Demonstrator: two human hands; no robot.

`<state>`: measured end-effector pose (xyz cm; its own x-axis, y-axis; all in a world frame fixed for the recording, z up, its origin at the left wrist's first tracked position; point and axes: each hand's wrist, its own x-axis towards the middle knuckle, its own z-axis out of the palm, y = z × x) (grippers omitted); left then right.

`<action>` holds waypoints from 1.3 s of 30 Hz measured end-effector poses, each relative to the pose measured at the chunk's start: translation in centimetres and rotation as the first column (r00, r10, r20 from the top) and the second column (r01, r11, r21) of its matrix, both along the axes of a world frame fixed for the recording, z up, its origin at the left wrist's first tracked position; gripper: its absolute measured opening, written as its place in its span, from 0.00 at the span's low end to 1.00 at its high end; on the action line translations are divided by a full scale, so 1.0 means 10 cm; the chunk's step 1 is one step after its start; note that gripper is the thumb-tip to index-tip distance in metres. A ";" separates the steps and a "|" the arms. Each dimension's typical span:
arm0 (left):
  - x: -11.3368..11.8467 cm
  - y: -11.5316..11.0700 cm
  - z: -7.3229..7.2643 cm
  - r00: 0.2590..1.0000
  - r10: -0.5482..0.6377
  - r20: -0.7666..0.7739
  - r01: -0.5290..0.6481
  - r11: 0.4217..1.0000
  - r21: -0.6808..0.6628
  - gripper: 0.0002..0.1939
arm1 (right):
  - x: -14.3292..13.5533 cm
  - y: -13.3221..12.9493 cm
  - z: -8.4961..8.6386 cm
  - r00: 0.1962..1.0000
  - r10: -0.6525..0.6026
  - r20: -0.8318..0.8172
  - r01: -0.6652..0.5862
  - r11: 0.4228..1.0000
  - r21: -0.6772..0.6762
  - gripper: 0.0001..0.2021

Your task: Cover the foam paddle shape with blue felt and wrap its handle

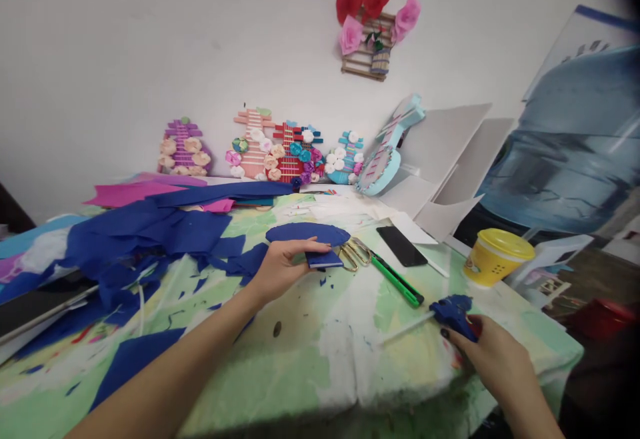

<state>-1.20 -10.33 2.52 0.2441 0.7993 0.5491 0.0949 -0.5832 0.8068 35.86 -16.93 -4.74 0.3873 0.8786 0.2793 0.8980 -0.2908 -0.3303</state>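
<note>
My left hand [285, 267] is closed over a small flat rectangular piece covered in blue [325, 261], which shows a pale edge. Just behind it lies a blue oval piece [307, 231] on the table cover. Gold-handled scissors [356, 254] and a green utility knife [397, 280] rest to the right of that hand. Near the table's right side, my right hand [500, 354] is closed around a dark blue glue gun [453, 314]. From the gun a white glue stick [406, 330] sticks out toward the left.
Blue cloth-like sheets [150, 232] and scraps cover the left side. A black phone [401, 246] and a yellow tub [499, 257] are at the right. Decorated guitar-shaped crafts [290, 152] lean on the wall, beside grey boards [450, 152] and a large water bottle [565, 139].
</note>
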 end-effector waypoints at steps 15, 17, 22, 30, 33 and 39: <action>0.03 -0.01 -0.06 0.996 -0.012 0.091 0.005 0.997 0.073 0.07 | -0.84 -0.46 0.45 0.087 0.499 -0.862 -0.068 0.866 0.495 0.18; 0.03 -0.01 -0.05 0.998 -0.014 0.067 0.007 0.994 0.110 0.07 | -1.02 -0.51 0.46 0.011 0.497 -0.868 -0.199 0.851 0.485 0.18; 0.06 -0.03 -0.05 1.000 0.007 0.006 -0.008 0.982 0.187 0.06 | -1.43 -0.63 0.43 0.058 0.493 -0.868 -0.282 0.842 0.459 0.15; 0.08 -0.01 -0.18 0.998 -0.007 -0.060 0.029 0.933 0.360 0.04 | -1.65 -0.74 0.36 0.115 0.435 -0.893 -0.278 0.877 0.391 0.17; 0.09 -0.01 -0.22 0.996 -0.017 -0.091 0.052 0.916 0.398 0.05 | -1.69 -0.78 0.37 0.118 0.376 -0.919 -0.241 0.909 0.341 0.18; 0.09 -0.01 -0.24 0.990 0.005 -0.140 0.051 0.920 0.390 0.04 | -1.68 -0.79 0.37 0.168 0.347 -0.923 -0.256 0.919 0.300 0.18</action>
